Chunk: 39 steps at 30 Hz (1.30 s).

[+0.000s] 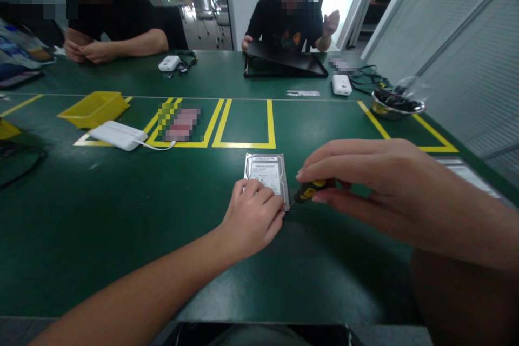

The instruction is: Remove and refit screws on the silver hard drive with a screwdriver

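Note:
A silver hard drive (265, 167) with a white label lies on the green table in front of me. My left hand (257, 213) rests over its near part, fingers curled and pressing on it, so that part is hidden. My right hand (357, 178) grips the black and yellow handle of a short screwdriver (308, 191) between thumb and fingers. The screwdriver is tilted, its tip pointing at the drive's near right corner beside my left fingertips. Whether the tip sits in a screw is too small to make out.
A white power bank (118, 135) with a cable and a yellow tray (95, 109) lie at the left. A metal bowl (397, 111) of dark items stands at the right. Across the table, one person holds a black panel (286, 59); another rests their forearms (117, 48) there.

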### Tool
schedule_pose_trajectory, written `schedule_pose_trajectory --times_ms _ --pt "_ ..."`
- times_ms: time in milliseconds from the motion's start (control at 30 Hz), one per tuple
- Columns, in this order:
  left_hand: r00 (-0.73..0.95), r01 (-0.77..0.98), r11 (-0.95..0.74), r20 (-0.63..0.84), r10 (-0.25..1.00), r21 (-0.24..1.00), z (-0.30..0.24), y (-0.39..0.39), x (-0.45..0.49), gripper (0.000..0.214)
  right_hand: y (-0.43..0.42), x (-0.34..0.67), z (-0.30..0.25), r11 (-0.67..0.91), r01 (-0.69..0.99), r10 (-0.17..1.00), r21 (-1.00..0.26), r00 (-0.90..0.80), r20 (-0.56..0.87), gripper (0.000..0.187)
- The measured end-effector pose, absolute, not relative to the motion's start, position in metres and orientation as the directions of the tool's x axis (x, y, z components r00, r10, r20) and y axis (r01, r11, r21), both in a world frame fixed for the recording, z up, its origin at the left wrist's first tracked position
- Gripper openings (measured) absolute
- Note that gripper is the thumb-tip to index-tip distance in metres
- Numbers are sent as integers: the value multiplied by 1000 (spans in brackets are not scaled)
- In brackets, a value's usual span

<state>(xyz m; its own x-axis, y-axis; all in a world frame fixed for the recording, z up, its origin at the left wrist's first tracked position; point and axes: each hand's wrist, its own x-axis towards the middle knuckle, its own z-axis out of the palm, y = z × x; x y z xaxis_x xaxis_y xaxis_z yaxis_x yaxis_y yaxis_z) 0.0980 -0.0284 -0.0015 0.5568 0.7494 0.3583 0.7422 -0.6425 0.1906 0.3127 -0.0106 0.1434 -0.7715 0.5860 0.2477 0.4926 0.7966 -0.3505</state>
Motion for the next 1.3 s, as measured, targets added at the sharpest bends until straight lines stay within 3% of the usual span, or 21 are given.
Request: schedule_pose_trajectory --times_ms 133,433,800,1300 --pt "584 721 -671 371 722 171 -3 -26 96 14 -10 315 146 791 467 571 -395 -795 205 24" --pt "611 701 -697 377 696 150 -4 -23 92 13 -5 312 141 765 504 615 -400 -755 225 16" --pt "615 696 -705 396 682 136 -4 -21 89 16 -3 318 143 810 461 561 -363 -790 247 18" --pt "612 697 -709 425 668 110 -6 -21 89 13 -1 328 147 801 432 529 -415 -835 150 29"
